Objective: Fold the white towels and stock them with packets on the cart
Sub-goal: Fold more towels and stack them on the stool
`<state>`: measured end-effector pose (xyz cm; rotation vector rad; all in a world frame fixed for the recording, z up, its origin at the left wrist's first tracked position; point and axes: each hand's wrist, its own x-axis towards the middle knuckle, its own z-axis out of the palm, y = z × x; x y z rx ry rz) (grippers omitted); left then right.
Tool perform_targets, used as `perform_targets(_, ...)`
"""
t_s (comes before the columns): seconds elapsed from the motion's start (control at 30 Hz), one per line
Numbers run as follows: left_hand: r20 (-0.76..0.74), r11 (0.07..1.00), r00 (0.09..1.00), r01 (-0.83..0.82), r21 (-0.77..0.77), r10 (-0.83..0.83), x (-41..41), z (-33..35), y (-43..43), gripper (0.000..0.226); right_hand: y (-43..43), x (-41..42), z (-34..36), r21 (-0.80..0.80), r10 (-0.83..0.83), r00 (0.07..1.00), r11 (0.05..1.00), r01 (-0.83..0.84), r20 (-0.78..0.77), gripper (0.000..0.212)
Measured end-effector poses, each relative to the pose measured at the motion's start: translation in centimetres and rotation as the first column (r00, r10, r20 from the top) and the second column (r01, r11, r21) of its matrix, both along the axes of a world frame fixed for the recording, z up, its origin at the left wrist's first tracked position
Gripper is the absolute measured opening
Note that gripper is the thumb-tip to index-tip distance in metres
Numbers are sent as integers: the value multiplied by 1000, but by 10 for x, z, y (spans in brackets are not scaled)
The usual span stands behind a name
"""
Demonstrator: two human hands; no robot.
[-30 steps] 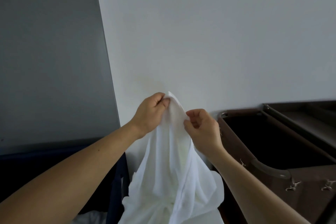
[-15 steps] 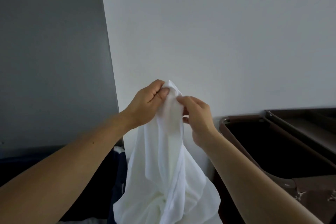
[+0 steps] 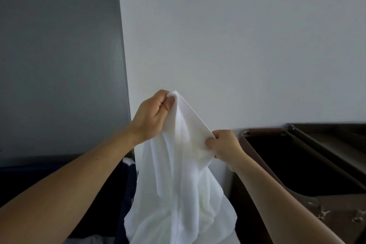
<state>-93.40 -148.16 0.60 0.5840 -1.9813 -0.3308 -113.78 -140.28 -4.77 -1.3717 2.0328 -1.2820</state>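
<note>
A white towel (image 3: pixel 178 184) hangs in front of me, bunched and unfolded, its lower part out of frame. My left hand (image 3: pixel 152 117) pinches its top corner between thumb and curled fingers, held high. My right hand (image 3: pixel 223 144) grips the towel's upper edge lower down and to the right, so the edge runs taut and slanted between the two hands. The brown cart (image 3: pixel 293 166) stands to the right, its dark bag compartment open. No packets are in view.
A dark blue bin (image 3: pixel 111 194) sits at the lower left, with more white cloth (image 3: pixel 128 161) showing at its rim. A white wall rises straight ahead, beside a grey panel (image 3: pixel 59 65) on the left. The cart's metal fittings (image 3: pixel 324 214) show at lower right.
My right hand has slid down and to the right along the towel's edge, away from my left hand. The edge between them has stretched out from a bunched peak.
</note>
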Motion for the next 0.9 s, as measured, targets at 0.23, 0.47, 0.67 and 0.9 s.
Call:
perform_targets(0.23, -272, 968, 943, -228, -101, 194, 16, 38, -30, 36, -2, -35, 6, 138, -40, 960, 987, 81, -277, 29)
perform_targets(0.47, -473, 870, 794, -482, -106, 382, 32, 119, -31, 29, 4, -44, 106, -647, -410, 897, 732, 214, -166, 17)
perform_targets(0.67, -323, 800, 786, -587, -125, 527, 46, 128, -30, 20, -6, -68, 13, 220, 40, 850, 971, 90, -526, 22)
perform_targets(0.9, -327, 644, 598, -764, 45, 732, 76, 139, -38, 34, -18, -108, 72, -434, -465, 853, 836, 335, -238, 23)
